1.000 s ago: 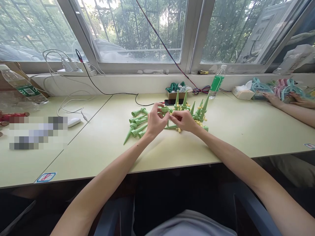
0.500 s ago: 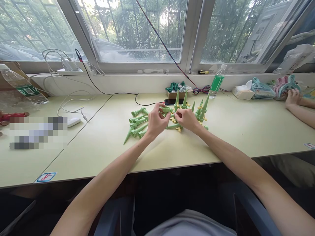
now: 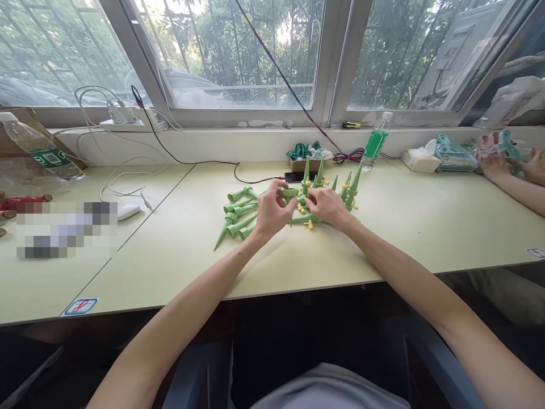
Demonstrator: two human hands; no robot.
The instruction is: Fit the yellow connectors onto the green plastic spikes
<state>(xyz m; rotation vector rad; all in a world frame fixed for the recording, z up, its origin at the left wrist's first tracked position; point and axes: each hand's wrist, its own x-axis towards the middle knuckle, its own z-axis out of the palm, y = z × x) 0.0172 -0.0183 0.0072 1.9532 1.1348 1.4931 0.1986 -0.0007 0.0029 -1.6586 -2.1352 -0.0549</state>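
My left hand [image 3: 271, 211] is closed around a green plastic watering spike [image 3: 290, 192], its round open collar upward and its point downward. Close by on the right, my right hand [image 3: 327, 205] is pinched at the side of that spike; what its fingertips hold is hidden. Left of my hands lie several loose green spikes [image 3: 239, 210] with hollow collars. Beyond and right of my right hand, several spikes [image 3: 353, 186] stand points up, with small yellow valves on them. Under my hands another spike lies flat with a yellow valve [image 3: 310, 225].
A black phone [image 3: 293, 176] and a small box [image 3: 303, 165] sit behind the spikes. Water bottles stand at the back right [image 3: 375, 142] and far left [image 3: 42, 150]. Tissues [image 3: 421, 158] and another person's hands [image 3: 496, 166] are at right; cables [image 3: 123, 170] cross the left side.
The held spike has tilted and shifted slightly right, and my right hand has moved a little to the right. The other person's hands have moved at the far right.
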